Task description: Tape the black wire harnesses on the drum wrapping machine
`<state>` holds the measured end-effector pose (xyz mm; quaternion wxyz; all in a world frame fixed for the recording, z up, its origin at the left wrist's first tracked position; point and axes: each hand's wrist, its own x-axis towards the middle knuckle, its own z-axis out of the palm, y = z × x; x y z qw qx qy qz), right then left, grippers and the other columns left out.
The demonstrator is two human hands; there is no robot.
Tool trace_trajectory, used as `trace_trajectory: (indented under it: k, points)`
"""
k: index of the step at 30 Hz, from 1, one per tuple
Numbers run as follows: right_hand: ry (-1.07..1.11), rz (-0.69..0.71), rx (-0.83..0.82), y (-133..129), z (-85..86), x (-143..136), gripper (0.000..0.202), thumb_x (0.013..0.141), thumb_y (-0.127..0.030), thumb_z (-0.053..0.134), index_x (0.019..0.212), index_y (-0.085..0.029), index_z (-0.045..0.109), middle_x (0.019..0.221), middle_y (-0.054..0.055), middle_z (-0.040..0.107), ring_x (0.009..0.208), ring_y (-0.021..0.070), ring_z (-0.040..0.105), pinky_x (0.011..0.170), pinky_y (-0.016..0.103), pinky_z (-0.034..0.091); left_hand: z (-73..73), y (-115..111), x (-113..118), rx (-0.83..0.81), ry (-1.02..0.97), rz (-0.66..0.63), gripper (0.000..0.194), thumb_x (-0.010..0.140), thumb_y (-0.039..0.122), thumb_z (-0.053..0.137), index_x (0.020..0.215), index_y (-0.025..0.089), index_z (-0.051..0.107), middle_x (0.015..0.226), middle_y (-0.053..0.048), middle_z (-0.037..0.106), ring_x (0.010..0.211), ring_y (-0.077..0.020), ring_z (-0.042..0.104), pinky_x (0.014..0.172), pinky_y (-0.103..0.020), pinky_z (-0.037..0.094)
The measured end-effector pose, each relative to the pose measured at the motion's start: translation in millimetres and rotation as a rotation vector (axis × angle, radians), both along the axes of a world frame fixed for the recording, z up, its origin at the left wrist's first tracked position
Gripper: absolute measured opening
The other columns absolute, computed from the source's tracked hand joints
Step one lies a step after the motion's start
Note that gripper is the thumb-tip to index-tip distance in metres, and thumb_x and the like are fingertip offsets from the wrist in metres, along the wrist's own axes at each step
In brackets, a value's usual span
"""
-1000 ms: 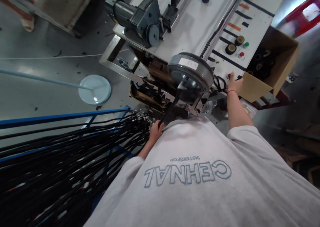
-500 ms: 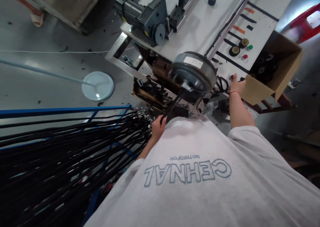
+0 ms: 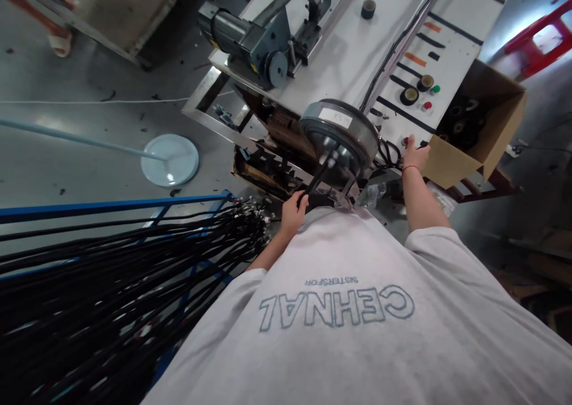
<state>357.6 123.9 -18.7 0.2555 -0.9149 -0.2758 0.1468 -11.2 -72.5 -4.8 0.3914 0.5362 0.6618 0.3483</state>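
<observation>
My left hand point(image 3: 292, 214) is closed around a black cable point(image 3: 315, 181), which runs up into the middle of a round dark machine head point(image 3: 342, 132) bearing a white label. The inside of that head looks blurred. At the bench's near edge, my right hand point(image 3: 414, 156) has its fingers apart and holds nothing. One of its fingertips rests at a red button point(image 3: 406, 141), partly covering it. Black looped wires point(image 3: 389, 155) lie between the machine head and this hand.
A cardboard box point(image 3: 503, 137) with dark rolls stands right of my right hand. Tape rolls point(image 3: 409, 96) sit on the white bench point(image 3: 344, 53) near a motor unit point(image 3: 241, 39). Many black cables point(image 3: 134, 274) hang on a blue rack point(image 3: 111, 205). Another person's foot point(image 3: 60, 44) shows top left.
My left hand has moved up and right, nearer the machine head, along with the cable. My right hand stays at the red button. The whole view has shifted slightly.
</observation>
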Motion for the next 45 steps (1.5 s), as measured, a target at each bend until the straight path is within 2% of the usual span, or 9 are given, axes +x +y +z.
trace_trajectory:
  k: [7, 15, 22, 26, 29, 33, 36, 40, 45]
  points:
    - [0.009, 0.018, 0.002, 0.2, -5.8, 3.2, 0.067, 0.09, -0.063, 0.055, 0.132, -0.011, 0.05, 0.132, 0.023, 0.058, 0.126, 0.0349, 0.056, 0.106, 0.056, 0.041, -0.1, 28.5, 20.3, -0.014, -0.044, 0.009, 0.032, 0.097, 0.043, 0.049, 0.101, 0.016, 0.067, 0.078, -0.004, 0.069, 0.074, -0.0168, 0.063, 0.076, -0.027, 0.049]
    - [0.019, 0.002, 0.017, -3.0, 4.2, -3.4, 0.066, 0.09, -0.06, 0.058, 0.133, -0.01, 0.05, 0.131, 0.023, 0.059, 0.126, 0.0337, 0.056, 0.108, 0.052, 0.041, -0.5, 55.0, 33.3, -0.015, -0.056, 0.008, 0.034, 0.094, 0.046, 0.054, 0.102, 0.015, 0.066, 0.084, -0.006, 0.071, 0.079, -0.018, 0.064, 0.076, -0.027, 0.048]
    - [0.021, 0.0, 0.024, -4.5, 5.9, -4.7, 0.067, 0.091, -0.061, 0.056, 0.132, -0.009, 0.05, 0.133, 0.024, 0.058, 0.128, 0.0338, 0.055, 0.109, 0.05, 0.04, -13.6, 34.8, 6.0, -0.141, -0.084, -0.179, 0.044, 0.094, 0.056, 0.043, 0.076, 0.019, 0.058, 0.059, 0.001, 0.053, 0.058, -0.0135, 0.05, 0.061, -0.026, 0.041]
    - [0.015, 0.008, 0.034, -4.8, 3.7, -3.2, 0.07, 0.089, -0.064, 0.057, 0.132, -0.009, 0.049, 0.133, 0.023, 0.058, 0.129, 0.0339, 0.054, 0.11, 0.051, 0.039, -7.6, 29.2, -8.6, -0.31, -0.278, -0.152, 0.06, 0.084, 0.077, 0.041, 0.07, 0.02, 0.054, 0.05, 0.004, 0.04, 0.047, -0.0115, 0.038, 0.05, -0.026, 0.033]
    - [0.022, 0.015, 0.047, -4.4, 0.7, -1.1, 0.069, 0.087, -0.062, 0.061, 0.131, -0.01, 0.05, 0.133, 0.023, 0.058, 0.127, 0.0333, 0.055, 0.11, 0.051, 0.04, 1.3, 32.1, -10.8, -0.369, -0.351, -0.17, 0.066, 0.079, 0.084, 0.041, 0.065, 0.02, 0.052, 0.046, 0.005, 0.034, 0.045, -0.0108, 0.034, 0.05, -0.027, 0.034]
    - [0.013, 0.001, 0.045, -2.8, -1.8, -0.5, 0.066, 0.091, -0.065, 0.052, 0.129, -0.011, 0.052, 0.132, 0.023, 0.058, 0.125, 0.0343, 0.057, 0.108, 0.053, 0.041, 8.5, 31.6, -4.6, -0.353, -0.398, -0.18, 0.069, 0.081, 0.085, 0.038, 0.063, 0.02, 0.054, 0.043, 0.005, 0.035, 0.043, -0.0109, 0.037, 0.051, -0.028, 0.041]
    - [0.009, -0.014, 0.03, -2.3, -1.0, -1.5, 0.066, 0.095, -0.066, 0.043, 0.127, -0.009, 0.053, 0.13, 0.024, 0.058, 0.124, 0.0346, 0.058, 0.107, 0.053, 0.042, 10.7, 25.7, 1.1, -0.33, -0.392, -0.163, 0.069, 0.085, 0.081, 0.036, 0.068, 0.018, 0.059, 0.046, 0.002, 0.043, 0.044, -0.0114, 0.041, 0.049, -0.027, 0.039]
    - [0.014, 0.031, 0.02, -4.0, 1.3, -1.6, 0.068, 0.088, -0.062, 0.059, 0.131, -0.01, 0.05, 0.135, 0.023, 0.057, 0.127, 0.0341, 0.055, 0.109, 0.051, 0.04, 11.6, 16.0, 5.1, -0.276, -0.375, -0.174, 0.063, 0.087, 0.075, 0.041, 0.08, 0.017, 0.065, 0.055, 0.001, 0.052, 0.05, -0.012, 0.046, 0.049, -0.026, 0.04]
    - [0.026, 0.044, 0.033, -5.6, 2.2, -1.1, 0.066, 0.093, -0.064, 0.05, 0.13, -0.009, 0.051, 0.135, 0.025, 0.056, 0.128, 0.0355, 0.054, 0.109, 0.053, 0.039, 8.3, 11.8, 6.8, -0.268, -0.392, -0.168, 0.061, 0.086, 0.075, 0.042, 0.081, 0.018, 0.062, 0.052, 0.005, 0.041, 0.048, -0.0105, 0.038, 0.048, -0.025, 0.034]
